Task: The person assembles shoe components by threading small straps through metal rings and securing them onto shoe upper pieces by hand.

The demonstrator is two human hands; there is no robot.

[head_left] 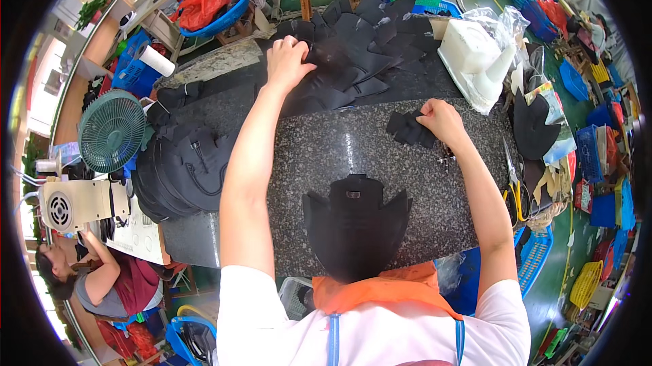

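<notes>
At the far edge of the speckled stone worktop [292, 182], my left hand [286, 61] curls at a heap of black cut sheet pieces [360, 43], with black material between thumb and fingers. Farther right, my right hand [441, 121] pinches the edge of a small cluster of little black pieces [409, 128] lying on the stone. In front of me lies a larger shaped black panel [356, 227], pointed at both sides, with a small rectangular tag near its top tab.
Stacked black panels [180, 169] lie on the left beside a green fan [112, 130]. A white container in plastic [468, 53] stands at the far right, with yellow-handled scissors [514, 193] near the right edge. Another person [112, 271] works at the lower left.
</notes>
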